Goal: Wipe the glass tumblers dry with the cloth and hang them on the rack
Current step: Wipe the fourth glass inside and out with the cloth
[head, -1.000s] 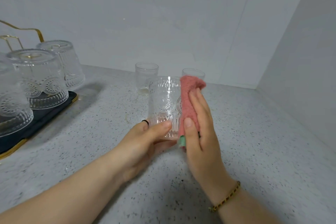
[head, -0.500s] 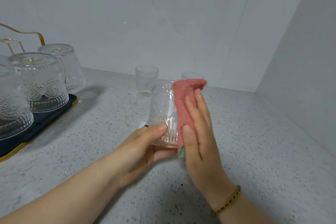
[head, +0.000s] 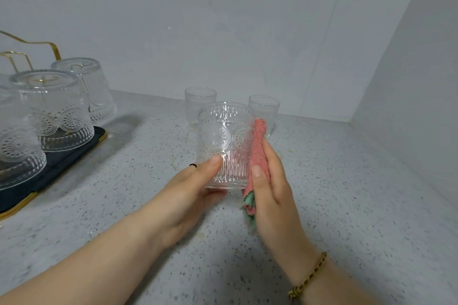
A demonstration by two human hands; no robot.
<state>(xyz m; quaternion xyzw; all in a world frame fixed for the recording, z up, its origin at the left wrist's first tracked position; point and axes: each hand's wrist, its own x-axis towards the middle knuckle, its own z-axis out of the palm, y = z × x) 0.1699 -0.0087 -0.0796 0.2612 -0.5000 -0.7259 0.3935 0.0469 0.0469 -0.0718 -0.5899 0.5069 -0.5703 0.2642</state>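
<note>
At my far left sits the dark drying rack tray with a gold rim (head: 17,197), its thin gold wire frame (head: 37,43) rising behind. Three clear embossed glass tumblers stand upside down on it: one cut off by the edge of view (head: 14,148), one in the middle (head: 54,109) and one further back (head: 90,86). The tray rests on the grey speckled stone counter (head: 359,205). My left hand (head: 183,200) is wrapped round the lower part of another clear embossed tumbler (head: 224,141), thumb across its ribbed front and fingers curled beneath and behind. It is upright, rim up, lifted off the counter. A dark ring (head: 193,165) shows on one finger. Behind this glass, near the back wall, two small plain clear glasses stand upright on the counter, one to the left (head: 199,103) and one to the right (head: 265,110). A folded pink cloth with a green edge (head: 259,153) lies flat against the right side of the held tumbler. My right hand (head: 275,190) pinches it between thumb and nearly straight fingers and presses it to the glass, with the green corner hanging below my thumb. A braided gold-and-dark bracelet (head: 307,277) circles my right wrist.
</note>
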